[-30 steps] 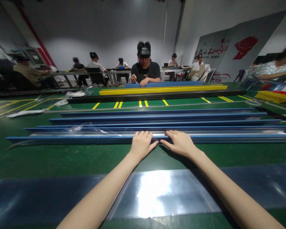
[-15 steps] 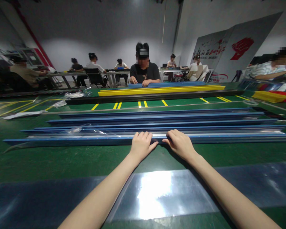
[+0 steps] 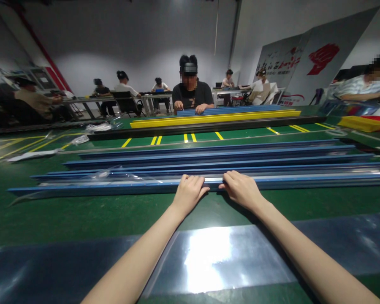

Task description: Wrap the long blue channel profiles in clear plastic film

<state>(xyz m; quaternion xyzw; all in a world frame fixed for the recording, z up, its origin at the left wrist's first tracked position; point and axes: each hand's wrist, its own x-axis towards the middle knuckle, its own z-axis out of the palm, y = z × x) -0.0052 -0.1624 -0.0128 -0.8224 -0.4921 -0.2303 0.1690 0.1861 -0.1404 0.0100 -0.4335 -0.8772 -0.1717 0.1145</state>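
Note:
Both my hands rest side by side on the nearest long blue strip (image 3: 114, 188), which runs across the green table (image 3: 66, 215). My left hand (image 3: 189, 193) has its fingers curled over the strip's top edge, thumb pointing right. My right hand (image 3: 240, 188) grips the same strip just to the right, fingers bent over it. A silvery band (image 3: 304, 175) lies along the strip behind my fingers. Several more blue strips (image 3: 209, 158) lie parallel farther back.
A clear glossy plastic sheet (image 3: 215, 257) lies under my forearms at the table's near edge. Crumpled clear film (image 3: 107, 172) sits on the strips at left. Across the table a person (image 3: 192, 90) handles blue, yellow (image 3: 215, 118) and black strips. Other people sit at tables behind.
My hands have stayed on the near blue strip, shifting only slightly. The person opposite moved both hands apart along the far blue strip.

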